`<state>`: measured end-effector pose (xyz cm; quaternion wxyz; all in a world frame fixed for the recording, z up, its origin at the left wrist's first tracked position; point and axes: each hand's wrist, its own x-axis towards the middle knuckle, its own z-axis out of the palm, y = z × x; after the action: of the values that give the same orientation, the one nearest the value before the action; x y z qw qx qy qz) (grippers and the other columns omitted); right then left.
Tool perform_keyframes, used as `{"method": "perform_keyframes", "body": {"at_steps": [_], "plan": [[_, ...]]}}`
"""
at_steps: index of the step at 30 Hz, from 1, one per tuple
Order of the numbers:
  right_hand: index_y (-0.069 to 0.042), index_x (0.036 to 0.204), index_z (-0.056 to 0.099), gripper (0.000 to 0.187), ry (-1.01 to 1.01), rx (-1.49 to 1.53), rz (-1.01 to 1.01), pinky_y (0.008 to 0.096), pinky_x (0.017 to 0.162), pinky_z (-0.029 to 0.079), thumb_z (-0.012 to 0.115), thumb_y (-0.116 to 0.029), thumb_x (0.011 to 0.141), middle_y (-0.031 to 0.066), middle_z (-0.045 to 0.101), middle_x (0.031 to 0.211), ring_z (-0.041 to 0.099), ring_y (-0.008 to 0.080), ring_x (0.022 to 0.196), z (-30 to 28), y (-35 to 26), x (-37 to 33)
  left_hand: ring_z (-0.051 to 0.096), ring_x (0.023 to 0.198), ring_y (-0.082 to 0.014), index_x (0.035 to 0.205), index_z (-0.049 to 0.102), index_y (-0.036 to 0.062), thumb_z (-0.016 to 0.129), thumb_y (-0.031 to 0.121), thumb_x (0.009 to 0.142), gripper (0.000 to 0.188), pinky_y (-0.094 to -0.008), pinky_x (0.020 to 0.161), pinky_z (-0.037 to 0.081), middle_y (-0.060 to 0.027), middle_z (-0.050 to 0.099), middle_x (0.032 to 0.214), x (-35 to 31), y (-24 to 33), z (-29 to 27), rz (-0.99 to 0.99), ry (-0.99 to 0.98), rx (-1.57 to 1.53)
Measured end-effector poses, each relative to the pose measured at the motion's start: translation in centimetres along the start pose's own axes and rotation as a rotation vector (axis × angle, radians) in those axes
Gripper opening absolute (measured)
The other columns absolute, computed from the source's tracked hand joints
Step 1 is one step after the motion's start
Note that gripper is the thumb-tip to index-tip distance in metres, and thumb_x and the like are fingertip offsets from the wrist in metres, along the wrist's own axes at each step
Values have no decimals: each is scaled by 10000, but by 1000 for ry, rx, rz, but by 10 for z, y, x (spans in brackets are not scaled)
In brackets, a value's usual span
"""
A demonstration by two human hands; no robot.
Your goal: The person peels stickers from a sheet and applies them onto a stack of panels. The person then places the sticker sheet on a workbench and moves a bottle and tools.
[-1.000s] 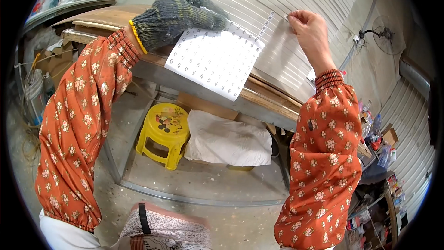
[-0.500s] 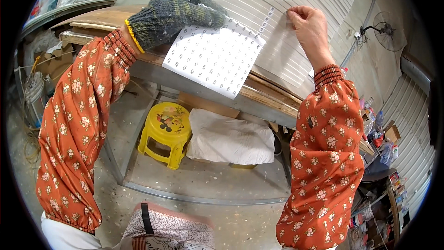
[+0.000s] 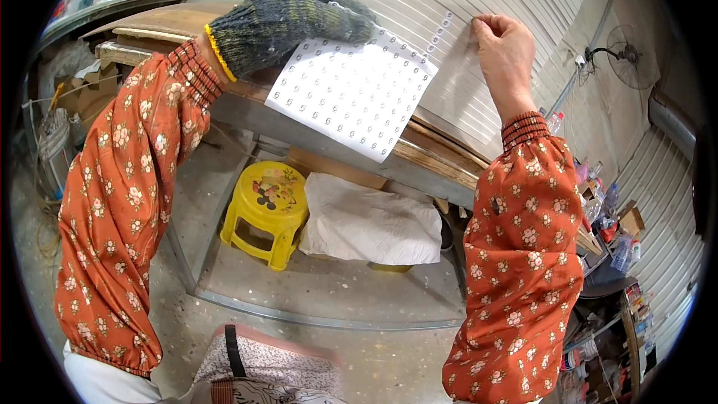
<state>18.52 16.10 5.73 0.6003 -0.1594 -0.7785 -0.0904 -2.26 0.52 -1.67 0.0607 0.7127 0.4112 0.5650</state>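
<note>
My left hand [image 3: 299,15], in a dark knitted glove with a yellow cuff, lies flat on the upper left of a white sheet [image 3: 351,93] covered with rows of small round stickers. The sheet rests on the bench and overhangs its front edge. My bare right hand [image 3: 505,49] is raised to the right of it, fingertips pinched on something small against a pale ribbed panel [image 3: 464,97] that lies on the bench; what it pinches is too small to tell. Both arms wear orange flowered sleeves.
The workbench [image 3: 419,172] has a wooden top on a grey metal frame. Under it stand a yellow plastic stool [image 3: 265,213] and a white sack [image 3: 370,224] on a concrete floor. A wall fan [image 3: 624,56] hangs at right; bottles and boxes [image 3: 613,232] crowd the right side.
My right hand has shifted slightly along the ribbed panel's upper edge. My gloved left hand stays on the sticker sheet.
</note>
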Motion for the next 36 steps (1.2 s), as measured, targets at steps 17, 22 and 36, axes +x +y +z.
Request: {"method": "perform_keyframes", "body": {"at_steps": [17, 22, 36], "plan": [[-92, 715, 529, 298, -277, 154, 465, 172, 374, 249, 794, -215, 660, -64, 476, 555, 361, 9, 437, -37, 0, 19, 619, 812, -136, 1012, 635, 26, 671, 190, 765, 298, -253, 725, 499, -104, 648, 912, -3, 1, 0, -75, -7, -39], [-65, 700, 571, 260, -276, 311, 576, 176, 392, 263, 786, -204, 660, -31, 495, 579, 332, 20, 423, -42, 1, 7, 613, 823, -135, 1006, 636, 25, 667, 201, 771, 296, -253, 731, 495, -102, 645, 918, -3, 1, 0, -30, -18, -45], [11, 849, 666, 147, -154, 537, 365, 175, 453, 356, 657, -89, 741, 15, 571, 623, 463, 47, 507, -21, -5, -5, 599, 860, -135, 998, 647, 50, 615, 246, 803, 278, -259, 797, 466, -72, 645, 920, -1, -1, -3, 73, -15, 162]]}}
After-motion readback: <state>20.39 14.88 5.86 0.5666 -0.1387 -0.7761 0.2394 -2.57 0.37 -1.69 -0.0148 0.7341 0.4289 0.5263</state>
